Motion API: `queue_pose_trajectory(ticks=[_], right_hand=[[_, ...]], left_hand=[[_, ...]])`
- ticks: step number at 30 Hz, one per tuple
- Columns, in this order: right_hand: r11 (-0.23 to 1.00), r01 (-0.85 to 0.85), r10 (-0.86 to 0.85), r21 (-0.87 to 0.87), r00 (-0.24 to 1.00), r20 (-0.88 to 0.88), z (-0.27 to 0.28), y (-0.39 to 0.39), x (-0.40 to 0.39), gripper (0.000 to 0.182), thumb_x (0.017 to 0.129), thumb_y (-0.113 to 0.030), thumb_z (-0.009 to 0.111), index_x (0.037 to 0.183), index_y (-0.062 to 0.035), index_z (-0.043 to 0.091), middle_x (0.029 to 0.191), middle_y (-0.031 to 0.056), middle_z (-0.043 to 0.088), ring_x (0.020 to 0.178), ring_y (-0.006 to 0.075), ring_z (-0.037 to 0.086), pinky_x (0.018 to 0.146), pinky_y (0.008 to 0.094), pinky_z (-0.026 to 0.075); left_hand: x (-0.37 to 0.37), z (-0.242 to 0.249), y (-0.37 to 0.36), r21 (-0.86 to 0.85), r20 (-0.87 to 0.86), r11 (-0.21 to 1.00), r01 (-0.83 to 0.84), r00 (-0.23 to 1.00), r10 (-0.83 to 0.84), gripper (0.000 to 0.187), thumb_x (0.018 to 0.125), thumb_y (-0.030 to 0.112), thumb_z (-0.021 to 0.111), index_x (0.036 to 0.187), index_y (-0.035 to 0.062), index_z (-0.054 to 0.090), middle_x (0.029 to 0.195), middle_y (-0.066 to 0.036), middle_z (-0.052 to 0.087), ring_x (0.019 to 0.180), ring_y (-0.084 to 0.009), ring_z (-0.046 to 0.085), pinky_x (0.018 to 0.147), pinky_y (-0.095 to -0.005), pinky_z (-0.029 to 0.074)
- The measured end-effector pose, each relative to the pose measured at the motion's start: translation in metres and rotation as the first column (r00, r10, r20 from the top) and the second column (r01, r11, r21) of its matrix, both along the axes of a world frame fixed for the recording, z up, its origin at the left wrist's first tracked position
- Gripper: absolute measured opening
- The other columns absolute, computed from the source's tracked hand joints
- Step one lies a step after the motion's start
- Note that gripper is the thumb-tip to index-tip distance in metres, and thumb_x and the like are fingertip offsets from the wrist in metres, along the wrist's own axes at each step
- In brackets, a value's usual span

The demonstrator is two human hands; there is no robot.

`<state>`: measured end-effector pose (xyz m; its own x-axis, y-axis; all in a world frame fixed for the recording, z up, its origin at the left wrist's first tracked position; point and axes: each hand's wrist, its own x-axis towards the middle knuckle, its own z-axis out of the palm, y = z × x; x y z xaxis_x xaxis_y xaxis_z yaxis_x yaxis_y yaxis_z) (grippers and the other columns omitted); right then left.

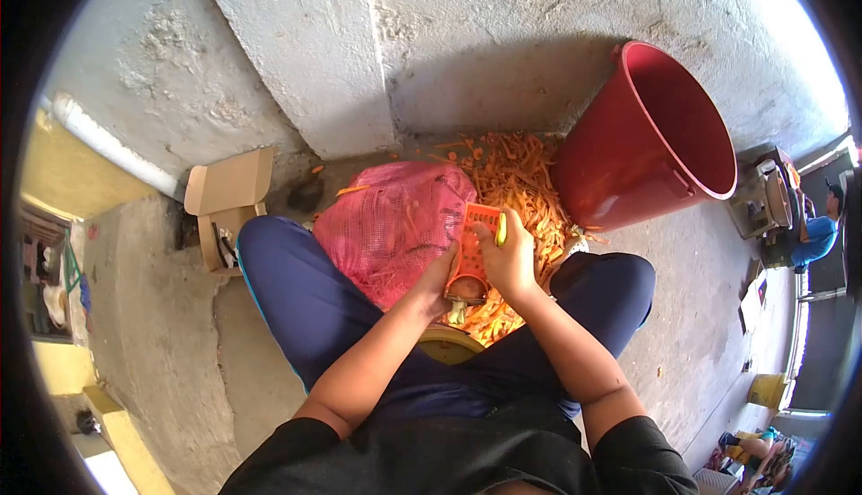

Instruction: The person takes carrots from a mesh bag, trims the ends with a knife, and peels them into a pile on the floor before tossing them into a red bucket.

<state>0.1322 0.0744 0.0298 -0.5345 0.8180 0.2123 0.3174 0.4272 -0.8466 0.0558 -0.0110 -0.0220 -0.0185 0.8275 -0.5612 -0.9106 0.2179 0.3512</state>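
My left hand [437, 278] is closed around the lower left edge of an orange plastic grater [470, 257] with rows of holes. On the grater's right side is my right hand [509, 260], its fingers closed on a small yellow-green piece [501, 228] pressed near the grater's face. Beneath both hands lies a heap of orange shreds [516, 185], reaching back to the wall. A pink mesh sack [386, 217], bulging with its contents, leans beside my left hand. Part of a yellowish round rim [449, 341] shows between my legs, below the shreds.
A large red bucket [597, 158] tilts against the wall at the right. Left of my knee stands an opened cardboard box [229, 183]. Farther right, a person in a blue shirt [815, 236] sits near a stool, and another person [761, 452] is partly visible lower down.
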Motion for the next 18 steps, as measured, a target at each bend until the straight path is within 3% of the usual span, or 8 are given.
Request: queue_pose_trajectory(ticks=[5, 6, 8, 11, 14, 16, 17, 18], right_hand=[[0.957, 0.134, -0.118, 0.259, 0.99, -0.077, -0.029, 0.038, -0.001, 0.023, 0.075, -0.015, 0.058, 0.089, -0.0012, 0.047, 0.066, 0.0214, 0.054, 0.058, 0.0372, 0.053, 0.051, 0.0364, 0.042], [0.96, 0.269, -0.265, -0.082, 0.963, 0.056, -0.01, 0.053, -0.001, 0.023, 0.077, -0.017, 0.057, 0.09, -0.0009, 0.047, 0.068, 0.0206, 0.055, 0.061, 0.0357, 0.055, 0.053, 0.037, 0.043], [0.898, 0.418, -0.432, 0.14, 0.898, 0.09, -0.028, 0.105, 0.009, 0.024, 0.08, -0.021, 0.054, 0.089, 0.0, 0.046, 0.07, 0.0182, 0.057, 0.062, 0.0258, 0.056, 0.056, 0.0366, 0.043], [0.871, 0.492, -0.492, 0.008, 0.869, 0.054, -0.02, 0.131, 0.022, 0.025, 0.08, -0.021, 0.056, 0.087, 0.0011, 0.047, 0.067, 0.0148, 0.054, 0.056, 0.0244, 0.05, 0.054, 0.034, 0.041], [0.959, 0.274, -0.264, 0.075, 0.957, -0.12, -0.014, 0.093, 0.01, 0.018, 0.08, -0.017, 0.058, 0.081, -0.0029, 0.046, 0.063, 0.0039, 0.045, 0.056, 0.0114, 0.042, 0.051, 0.0282, 0.038], [0.973, 0.113, -0.151, -0.201, 0.971, -0.186, -0.002, 0.05, 0.001, 0.017, 0.079, -0.017, 0.058, 0.081, -0.0044, 0.047, 0.064, 0.0032, 0.045, 0.054, 0.0123, 0.04, 0.05, 0.0277, 0.037], [0.999, 0.04, -0.039, 0.001, 0.988, -0.151, -0.004, 0.037, 0.001, 0.017, 0.079, -0.016, 0.058, 0.084, -0.0037, 0.047, 0.065, 0.0058, 0.049, 0.056, 0.013, 0.045, 0.051, 0.0279, 0.039], [0.997, -0.029, 0.018, -0.074, 0.988, -0.152, -0.013, 0.027, -0.001, 0.019, 0.079, -0.016, 0.058, 0.088, -0.0025, 0.048, 0.067, 0.0095, 0.054, 0.057, 0.0157, 0.052, 0.051, 0.0288, 0.041]], left_hand=[[-0.002, 0.002, -0.002, 0.052, 0.003, 0.993, 0.103, 0.995, -0.103, 0.042, 0.09, 0.039, 0.029, 0.109, 0.0062, 0.046, 0.094, -0.007, 0.056, 0.08, -0.0155, 0.057, 0.071, -0.0304, 0.047], [0.002, 0.0, -0.006, 0.075, 0.014, 0.989, 0.124, 0.992, -0.126, 0.042, 0.09, 0.039, 0.03, 0.109, 0.0059, 0.047, 0.091, -0.007, 0.057, 0.077, -0.0152, 0.057, 0.069, -0.0304, 0.048], [0.011, -0.002, -0.012, 0.121, 0.034, 0.98, 0.155, 0.986, -0.161, 0.045, 0.089, 0.041, 0.031, 0.108, 0.0036, 0.046, 0.085, -0.011, 0.058, 0.073, -0.0197, 0.058, 0.064, -0.0338, 0.049], [0.009, -0.005, -0.01, 0.118, 0.19, 0.986, 0.118, 0.972, -0.139, 0.048, 0.087, 0.044, 0.032, 0.107, 0.002, 0.045, 0.083, -0.015, 0.058, 0.072, -0.0247, 0.06, 0.062, -0.0376, 0.051], [-0.009, -0.006, -0.003, 0.176, 0.263, 0.983, 0.045, 0.96, -0.091, 0.044, 0.087, 0.04, 0.034, 0.106, 0.002, 0.045, 0.089, -0.016, 0.057, 0.077, -0.0233, 0.06, 0.068, -0.0374, 0.051], [-0.012, 0.008, 0.002, 0.178, 0.231, 0.984, -0.006, 0.972, -0.036, 0.041, 0.088, 0.037, 0.034, 0.108, 0.003, 0.045, 0.094, -0.014, 0.056, 0.08, -0.0215, 0.059, 0.071, -0.0354, 0.05], [-0.01, 0.011, 0.006, 0.138, 0.209, 0.99, -0.022, 0.978, -0.008, 0.041, 0.088, 0.037, 0.035, 0.11, 0.0043, 0.044, 0.097, -0.013, 0.056, 0.082, -0.0206, 0.058, 0.072, -0.0342, 0.049], [-0.008, 0.011, 0.007, 0.097, 0.186, 0.995, -0.035, 0.982, 0.017, 0.041, 0.088, 0.038, 0.036, 0.113, 0.0056, 0.044, 0.101, -0.012, 0.055, 0.084, -0.0198, 0.058, 0.074, -0.0329, 0.049]])
